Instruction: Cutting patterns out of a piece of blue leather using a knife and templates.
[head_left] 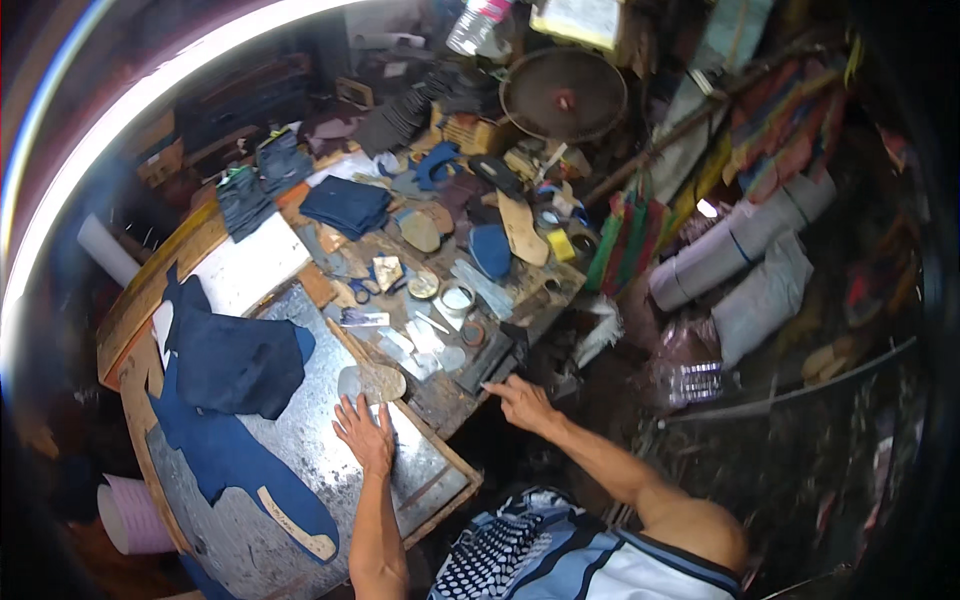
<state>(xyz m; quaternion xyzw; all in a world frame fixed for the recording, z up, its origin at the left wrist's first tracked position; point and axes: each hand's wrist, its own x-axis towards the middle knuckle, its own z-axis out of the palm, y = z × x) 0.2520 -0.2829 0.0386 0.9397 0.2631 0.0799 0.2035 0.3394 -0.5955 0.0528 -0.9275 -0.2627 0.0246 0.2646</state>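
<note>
My left hand [366, 436] lies flat with fingers spread on the shiny metal sheet [410, 462] of the worktable. Just beyond its fingertips is a tan sole-shaped piece [380, 382], with a small clear piece at its left end. My right hand [524, 403] is at the front edge of the wooden bench, beside a dark block [488, 364]. Its forefinger points toward the block while the other fingers curl in; a small pale tip shows there, and what they hold, if anything, is too small to make out. Dark blue material [235, 365] covers the sheet's left part, with a long pale pattern strip [295, 522] on it.
Beyond my hands, the bench holds scissors [360, 290], a white tub [456, 302], a yellow block [561, 246], a tan sole pattern [520, 230] and folded blue cloth [345, 204]. A round fan [563, 95] stands behind. Wrapped rolls [740, 245] lie at the right.
</note>
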